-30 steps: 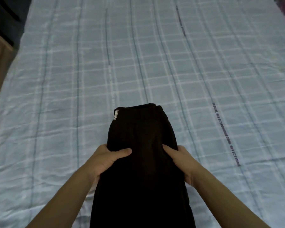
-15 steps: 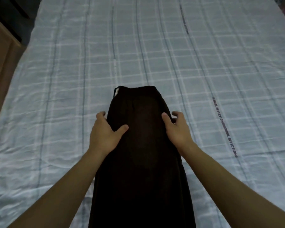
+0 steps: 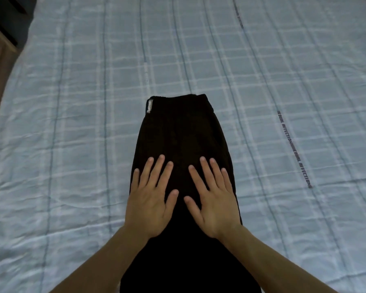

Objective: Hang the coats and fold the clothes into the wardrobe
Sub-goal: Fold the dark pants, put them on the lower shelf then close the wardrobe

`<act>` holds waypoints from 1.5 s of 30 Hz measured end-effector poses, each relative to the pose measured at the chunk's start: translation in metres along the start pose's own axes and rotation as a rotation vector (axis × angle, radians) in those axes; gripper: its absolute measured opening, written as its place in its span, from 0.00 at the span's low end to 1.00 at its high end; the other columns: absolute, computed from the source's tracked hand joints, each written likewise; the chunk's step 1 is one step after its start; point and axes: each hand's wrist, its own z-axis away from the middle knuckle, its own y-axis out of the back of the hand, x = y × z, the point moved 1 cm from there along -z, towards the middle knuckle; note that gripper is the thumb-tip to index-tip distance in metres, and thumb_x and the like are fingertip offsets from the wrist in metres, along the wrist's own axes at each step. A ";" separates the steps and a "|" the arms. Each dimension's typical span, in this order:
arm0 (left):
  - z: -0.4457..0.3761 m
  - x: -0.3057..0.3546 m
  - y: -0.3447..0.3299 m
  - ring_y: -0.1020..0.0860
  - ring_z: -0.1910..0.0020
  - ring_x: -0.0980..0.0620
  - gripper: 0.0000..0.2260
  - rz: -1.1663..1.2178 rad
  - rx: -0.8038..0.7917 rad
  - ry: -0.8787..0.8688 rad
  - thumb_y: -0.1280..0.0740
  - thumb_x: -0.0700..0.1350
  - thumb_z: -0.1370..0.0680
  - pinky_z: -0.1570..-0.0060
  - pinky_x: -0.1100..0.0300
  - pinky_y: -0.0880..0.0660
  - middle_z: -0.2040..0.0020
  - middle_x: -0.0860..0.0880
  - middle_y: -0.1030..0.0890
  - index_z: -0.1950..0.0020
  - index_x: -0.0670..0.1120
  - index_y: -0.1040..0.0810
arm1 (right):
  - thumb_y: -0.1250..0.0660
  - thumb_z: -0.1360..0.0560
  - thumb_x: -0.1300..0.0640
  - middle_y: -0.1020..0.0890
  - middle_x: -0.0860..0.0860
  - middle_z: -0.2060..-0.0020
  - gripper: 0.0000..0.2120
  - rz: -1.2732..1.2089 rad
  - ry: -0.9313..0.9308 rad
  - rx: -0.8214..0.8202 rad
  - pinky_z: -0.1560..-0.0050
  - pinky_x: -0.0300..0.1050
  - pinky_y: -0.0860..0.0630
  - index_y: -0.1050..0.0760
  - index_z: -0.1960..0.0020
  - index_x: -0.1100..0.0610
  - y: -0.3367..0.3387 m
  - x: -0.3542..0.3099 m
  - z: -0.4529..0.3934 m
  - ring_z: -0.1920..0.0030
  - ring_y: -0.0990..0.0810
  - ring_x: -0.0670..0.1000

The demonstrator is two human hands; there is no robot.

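Trousers [image 3: 182, 132], black, lie lengthwise on our checked bedsheet [image 3: 72, 123]. We press left hand [image 3: 149, 205] and right hand [image 3: 215, 205] flat on them, fingers straight and spread, gripping nothing.

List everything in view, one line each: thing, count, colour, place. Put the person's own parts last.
black garment: one, black, laid lengthwise on the bed, its far end at mid-frame and its near end running off the bottom edge.
label: one, pale, at the garment's far left corner.
bed sheet: one, light blue with a pale check and dark stripes, covers most of the frame.
printed lettering: one dark line of text, on the sheet right of the garment.
wooden furniture: one piece, light brown, upper left beside the bed.
left hand: one, flat on the garment, fingers straight and spread.
right hand: one, flat on the garment beside the left, fingers straight and spread.
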 end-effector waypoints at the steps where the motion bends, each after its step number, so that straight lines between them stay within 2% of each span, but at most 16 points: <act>1: -0.001 0.000 -0.001 0.57 0.19 0.51 0.28 -0.007 0.007 -0.009 0.52 0.59 0.17 0.22 0.42 0.51 0.17 0.52 0.53 0.18 0.51 0.48 | 0.48 0.18 0.38 0.50 0.53 0.19 0.32 0.006 0.004 0.012 0.21 0.58 0.52 0.47 0.19 0.50 -0.002 0.001 0.000 0.19 0.57 0.54; 6: 0.007 0.004 0.011 0.59 0.19 0.50 0.30 -0.047 -0.022 0.009 0.56 0.61 0.18 0.22 0.42 0.54 0.17 0.51 0.55 0.18 0.51 0.51 | 0.50 0.18 0.38 0.51 0.53 0.19 0.31 0.014 0.002 -0.003 0.20 0.56 0.55 0.48 0.19 0.51 0.011 -0.004 0.006 0.19 0.60 0.52; 10: 0.050 0.017 0.027 0.63 0.20 0.51 0.31 -0.059 -0.113 -0.018 0.60 0.63 0.19 0.22 0.43 0.59 0.18 0.51 0.59 0.18 0.52 0.55 | 0.56 0.18 0.36 0.59 0.50 0.19 0.32 -0.065 0.020 -0.152 0.21 0.53 0.62 0.58 0.18 0.49 0.027 -0.025 0.054 0.21 0.68 0.49; 12: 0.096 0.024 0.028 0.61 0.20 0.52 0.30 -0.030 -0.128 -0.055 0.60 0.64 0.18 0.21 0.42 0.55 0.18 0.52 0.57 0.18 0.53 0.54 | 0.60 0.18 0.35 0.61 0.50 0.19 0.32 -0.037 0.032 -0.208 0.20 0.53 0.61 0.60 0.19 0.48 0.024 -0.039 0.099 0.21 0.68 0.49; 14: 0.146 0.031 0.022 0.59 0.19 0.52 0.29 0.017 -0.117 -0.046 0.57 0.64 0.17 0.22 0.44 0.53 0.18 0.53 0.55 0.18 0.54 0.53 | 0.59 0.18 0.35 0.56 0.51 0.19 0.32 0.001 0.024 -0.173 0.22 0.55 0.55 0.56 0.18 0.49 0.015 -0.045 0.140 0.19 0.61 0.51; 17: 0.185 0.032 0.000 0.55 0.19 0.49 0.29 0.056 -0.089 -0.031 0.52 0.63 0.16 0.24 0.45 0.50 0.17 0.52 0.53 0.18 0.53 0.51 | 0.52 0.18 0.37 0.50 0.52 0.19 0.32 -0.007 -0.014 -0.109 0.23 0.58 0.49 0.51 0.18 0.50 -0.005 -0.045 0.162 0.19 0.54 0.54; 22: 0.175 0.023 -0.026 0.50 0.19 0.45 0.29 0.080 -0.007 -0.053 0.48 0.59 0.17 0.25 0.38 0.43 0.18 0.47 0.48 0.19 0.48 0.44 | 0.48 0.19 0.39 0.49 0.54 0.19 0.33 -0.001 0.019 -0.035 0.22 0.62 0.48 0.48 0.19 0.53 -0.030 -0.039 0.157 0.19 0.53 0.56; 27: 0.177 0.023 -0.031 0.50 0.19 0.45 0.30 0.088 0.033 -0.072 0.47 0.59 0.18 0.26 0.36 0.40 0.18 0.47 0.48 0.19 0.47 0.43 | 0.47 0.19 0.40 0.48 0.55 0.19 0.33 -0.008 0.045 0.022 0.22 0.62 0.48 0.47 0.19 0.54 -0.034 -0.038 0.159 0.19 0.52 0.56; 31: 0.177 0.023 -0.027 0.52 0.19 0.47 0.30 0.080 0.054 -0.073 0.49 0.61 0.18 0.25 0.37 0.41 0.18 0.48 0.49 0.19 0.49 0.46 | 0.50 0.19 0.39 0.47 0.54 0.19 0.32 0.004 0.033 0.049 0.22 0.61 0.48 0.46 0.19 0.53 -0.032 -0.039 0.159 0.19 0.53 0.54; 35: 0.188 0.028 -0.011 0.55 0.19 0.49 0.32 0.031 0.053 -0.078 0.50 0.65 0.18 0.23 0.40 0.48 0.17 0.49 0.51 0.18 0.50 0.47 | 0.48 0.18 0.39 0.43 0.53 0.20 0.31 -0.049 0.039 0.099 0.22 0.60 0.46 0.43 0.20 0.53 -0.017 -0.042 0.167 0.19 0.50 0.53; 38: 0.212 0.032 -0.004 0.52 0.19 0.47 0.38 -0.012 0.037 -0.233 0.44 0.69 0.22 0.22 0.40 0.48 0.18 0.47 0.48 0.19 0.49 0.43 | 0.42 0.21 0.35 0.42 0.53 0.20 0.36 -0.112 0.114 0.072 0.22 0.60 0.46 0.42 0.20 0.54 -0.009 -0.041 0.197 0.19 0.49 0.53; 41: 0.227 0.029 -0.006 0.52 0.19 0.45 0.46 -0.116 -0.050 -0.297 0.32 0.69 0.29 0.23 0.41 0.44 0.18 0.46 0.50 0.18 0.51 0.46 | 0.35 0.26 0.31 0.48 0.54 0.19 0.46 -0.028 0.171 -0.035 0.21 0.60 0.47 0.48 0.19 0.53 -0.011 -0.040 0.232 0.19 0.52 0.55; 43: 0.223 0.030 -0.008 0.46 0.20 0.42 0.51 -0.183 -0.066 -0.276 0.24 0.64 0.34 0.25 0.41 0.40 0.19 0.43 0.45 0.19 0.50 0.44 | 0.30 0.27 0.40 0.48 0.53 0.19 0.46 0.028 0.146 -0.023 0.22 0.61 0.44 0.49 0.18 0.52 -0.015 -0.037 0.236 0.19 0.51 0.54; 45: 0.216 0.037 -0.009 0.38 0.23 0.39 0.53 -0.205 -0.079 -0.241 0.17 0.53 0.41 0.27 0.39 0.36 0.22 0.40 0.37 0.21 0.48 0.39 | 0.25 0.32 0.49 0.44 0.53 0.20 0.49 0.064 0.076 -0.014 0.23 0.59 0.42 0.48 0.19 0.51 -0.016 -0.037 0.229 0.20 0.47 0.54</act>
